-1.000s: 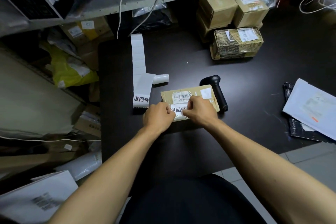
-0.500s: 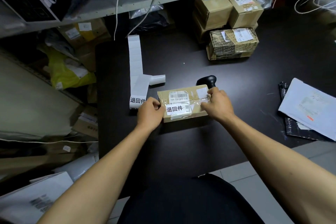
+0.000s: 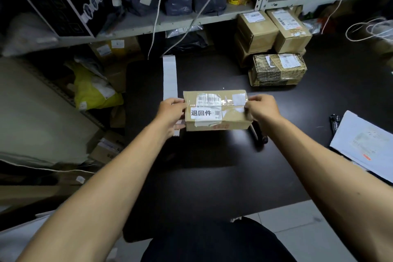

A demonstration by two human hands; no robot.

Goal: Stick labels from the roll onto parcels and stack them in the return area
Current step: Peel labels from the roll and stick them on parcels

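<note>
Far left, beside the tabletop (image 3: 212, 176): yellow bag (image 3: 93, 89) wedged among cartons under the shelf (image 3: 148, 25). A strip of blank label backing (image 3: 169, 76) runs down the tabletop to the left hand (image 3: 170, 112).

Left hand grips the left end of the parcel (image 3: 214, 110), fingers curled round it. Right hand (image 3: 263, 108) grips the right end the same way. Parcel is raised over the tabletop centre, where half a second ago it lay flat on the surface; the view has also tipped up toward the shelf. Scanner (image 3: 258, 134), earlier behind the parcel, now shows below the right hand.

Parcel top: white label (image 3: 205, 112) reading "退回件", barcode sticker above it, digits too blurred to read.

Right rear: three labelled boxes (image 3: 276, 49) stacked together. Far right: white envelope (image 3: 365, 144).
</note>
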